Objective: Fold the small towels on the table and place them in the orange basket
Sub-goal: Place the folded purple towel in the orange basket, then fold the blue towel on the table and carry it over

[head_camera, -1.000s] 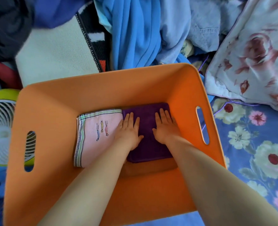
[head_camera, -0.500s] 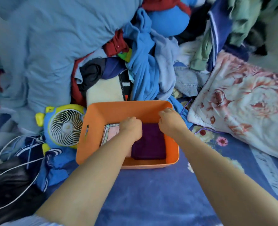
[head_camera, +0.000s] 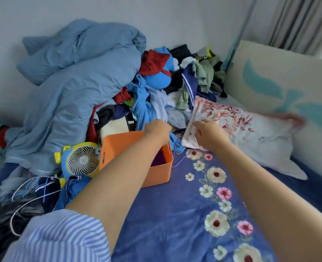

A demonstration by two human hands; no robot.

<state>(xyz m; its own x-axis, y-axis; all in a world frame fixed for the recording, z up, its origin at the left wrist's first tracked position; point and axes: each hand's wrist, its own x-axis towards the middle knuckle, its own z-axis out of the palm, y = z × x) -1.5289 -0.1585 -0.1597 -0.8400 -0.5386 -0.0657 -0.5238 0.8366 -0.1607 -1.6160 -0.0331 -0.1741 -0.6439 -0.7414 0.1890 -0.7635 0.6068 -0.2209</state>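
Observation:
The orange basket point(head_camera: 118, 148) stands on the blue flowered bedspread, in front of a heap of clothes. Inside it only a strip of the folded purple towel point(head_camera: 159, 158) shows past my left forearm; the pink towel is hidden. My left hand point(head_camera: 157, 130) hovers above the basket's far right corner with its fingers curled under and nothing visible in it. To its right, my right hand point(head_camera: 210, 134) is over the near corner of the floral pillow point(head_camera: 250, 133), fingers loosely bent and apart, holding nothing.
A big heap of clothes and a blue duvet point(head_camera: 77, 87) fills the back left. A yellow and blue table fan point(head_camera: 81, 160) sits against the basket's left side, with white cords point(head_camera: 24, 195) in front. A headboard point(head_camera: 288, 82) stands right.
Both hands have lifted off the purple towel and out of the basket. The view has pulled back and up, so the basket looks much smaller.

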